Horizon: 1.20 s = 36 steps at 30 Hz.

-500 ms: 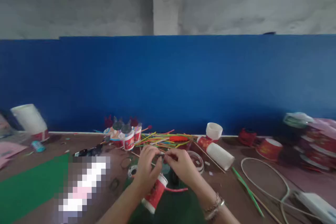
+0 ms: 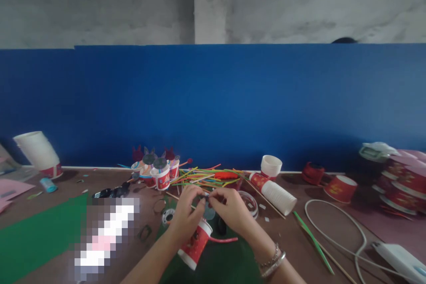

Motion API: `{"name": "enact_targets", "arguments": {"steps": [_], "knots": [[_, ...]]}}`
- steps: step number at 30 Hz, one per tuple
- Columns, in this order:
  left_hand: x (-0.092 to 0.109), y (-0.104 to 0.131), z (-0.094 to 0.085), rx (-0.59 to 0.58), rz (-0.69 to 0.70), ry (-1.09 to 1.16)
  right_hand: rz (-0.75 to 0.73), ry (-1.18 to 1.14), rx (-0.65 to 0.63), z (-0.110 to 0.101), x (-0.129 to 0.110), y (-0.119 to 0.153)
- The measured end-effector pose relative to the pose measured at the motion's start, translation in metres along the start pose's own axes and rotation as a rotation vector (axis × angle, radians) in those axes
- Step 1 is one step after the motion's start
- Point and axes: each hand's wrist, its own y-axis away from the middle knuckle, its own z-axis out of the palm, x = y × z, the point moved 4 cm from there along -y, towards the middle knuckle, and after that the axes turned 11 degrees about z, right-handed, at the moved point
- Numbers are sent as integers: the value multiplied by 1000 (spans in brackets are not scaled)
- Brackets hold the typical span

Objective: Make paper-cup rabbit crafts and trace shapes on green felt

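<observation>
"Risen since the earlier frame: dark shape [image 2: 345, 41] atop the far blue partition [image 2: 213, 102]. What lies nearest?"

"Red paper cup [image 2: 197, 245], tilted, rim towards the right, just beneath the left hand [image 2: 187, 209]."

"Grip?"

"Right hand [image 2: 232, 209]: thumb and finger together on a small piece [image 2: 207, 195], too small to identify. Left: cannot tell whether clamped."

"Beyond?"

"Coloured sticks [image 2: 190, 177]; left of them, decorated cups [image 2: 163, 180]."

Beyond the red cup [image 2: 197, 245], we cannot identify the small piece [image 2: 206, 195] our left hand [image 2: 188, 208] and right hand [image 2: 229, 207] pinch; left of the cup, a pixelated patch [image 2: 106, 239] defeats us.
</observation>
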Motion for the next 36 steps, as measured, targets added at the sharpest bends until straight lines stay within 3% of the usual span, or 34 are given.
{"name": "enact_targets", "arguments": {"steps": [4, 10, 16, 19, 24, 30, 36], "knots": [[-5, 1, -3, 19, -50, 2, 31, 100, 68, -5, 11, -8], [-11, 1, -4, -57, 23, -212, 154, 655, 159, -14, 43, -19], [-13, 4, 7, -194, 16, -393, -294, 370, 57, 7, 18, -9], [-15, 4, 10, -204, -5, -369, -327, 346, 51, 15, 11, -5], [-29, 8, 10, -192, -158, -236, -223, 345, 88, 11, 24, -12], [-48, 19, 17, -294, -361, -9, 123, 180, 116, 1, 57, -33], [-56, 22, 25, -257, -493, 158, 186, 66, 71, 2, 74, -40]]}}
